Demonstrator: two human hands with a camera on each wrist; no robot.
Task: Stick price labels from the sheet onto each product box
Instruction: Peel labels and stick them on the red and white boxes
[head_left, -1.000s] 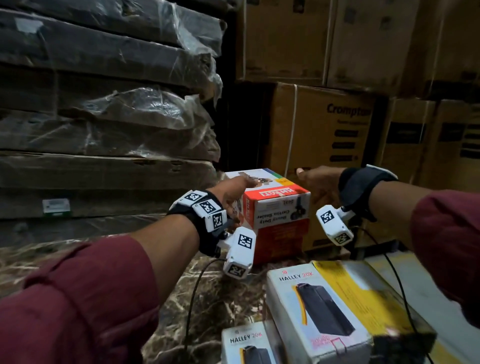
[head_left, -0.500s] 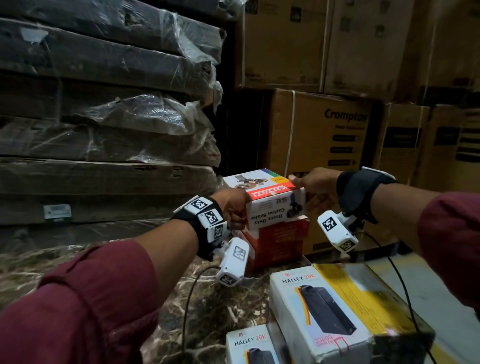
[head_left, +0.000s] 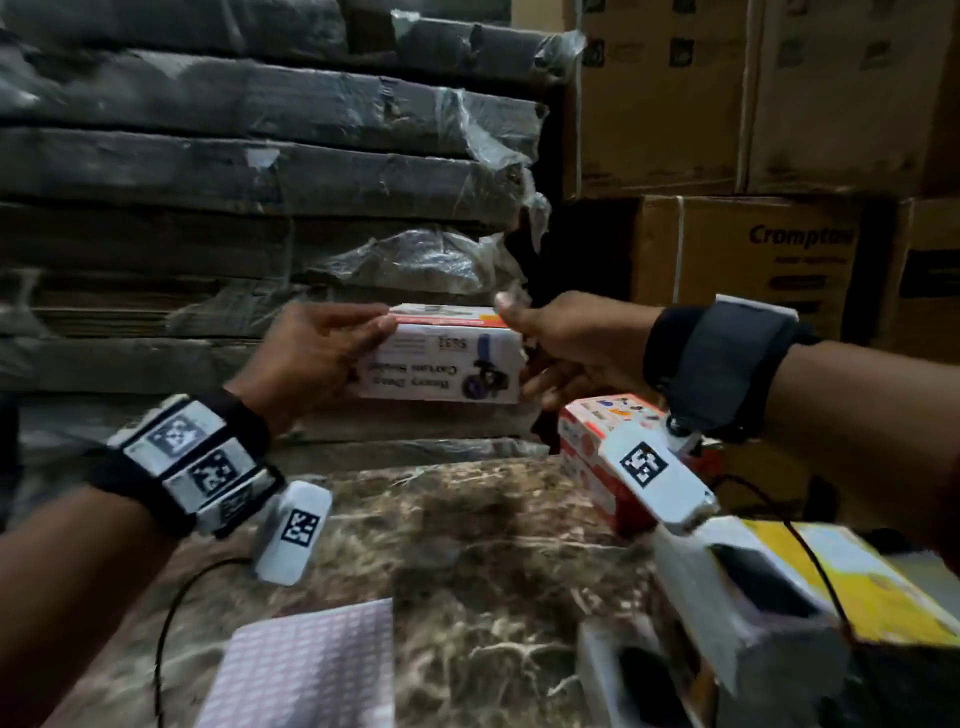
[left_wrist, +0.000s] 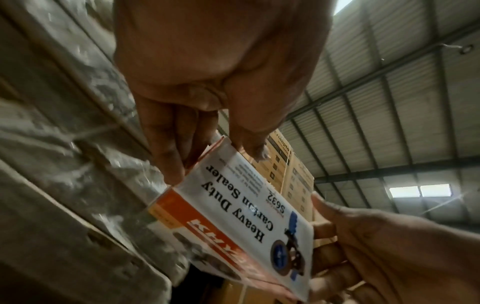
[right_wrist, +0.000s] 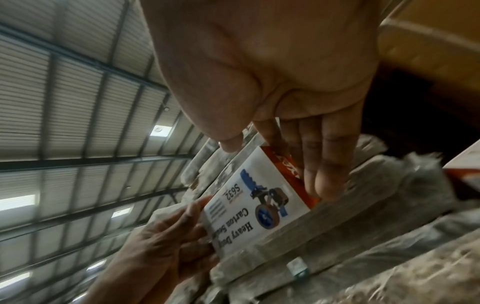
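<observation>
A white and orange carton sealer box (head_left: 441, 358) hangs in the air above the marble table, its printed white side toward me. My left hand (head_left: 317, 358) grips its left end, thumb on top and fingers underneath. My right hand (head_left: 566, 348) grips its right end the same way. The left wrist view shows the carton sealer box (left_wrist: 249, 218) between both hands, and so does the right wrist view, where the box (right_wrist: 249, 203) is blurred. The pink label sheet (head_left: 306, 670) lies flat on the table near me. A second orange and white box (head_left: 597, 452) stands on the table at the right.
Plastic-wrapped flat stacks (head_left: 260, 208) rise behind the table on the left. Brown cartons (head_left: 753, 270) are piled behind on the right. White boxes (head_left: 748, 613) and a yellow box (head_left: 852, 582) lie at the lower right. The marble tabletop (head_left: 467, 561) shows between them.
Both hands have lifted the top box off the orange box under it and carried it left and up. The view has dropped, bringing the label sheet into sight.
</observation>
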